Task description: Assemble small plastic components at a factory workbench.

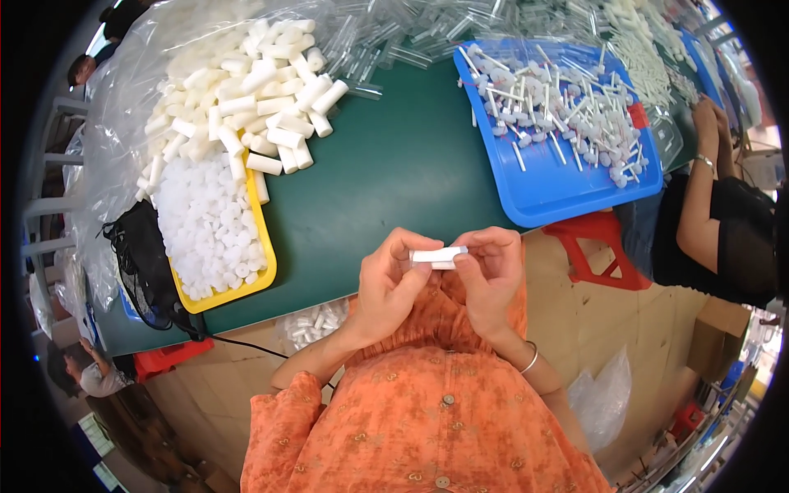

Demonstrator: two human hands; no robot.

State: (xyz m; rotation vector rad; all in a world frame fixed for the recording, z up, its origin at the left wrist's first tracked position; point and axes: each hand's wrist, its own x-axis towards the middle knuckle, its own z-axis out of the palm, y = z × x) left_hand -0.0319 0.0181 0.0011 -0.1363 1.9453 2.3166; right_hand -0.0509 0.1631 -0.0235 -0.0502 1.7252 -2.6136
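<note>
In front of my body, at the table's near edge, both hands meet around a small white cylinder [429,256] that seems to sit in a clear tube. My left hand [386,287] pinches its left end between thumb and fingers. At the other end, my right hand [493,283] is closed on the translucent tip. The cylinder lies roughly level, and the fingertips cover both of its ends. What the curled fingers behind it touch is hidden.
Left on the green table [370,172], a yellow tray [267,275] holds white caps beside a heap of white foam cylinders [255,90]. A blue tray [559,201] of small stemmed parts stands right. Clear tubes [411,33] lie behind. Another person [723,214] sits at right near a red stool [596,255].
</note>
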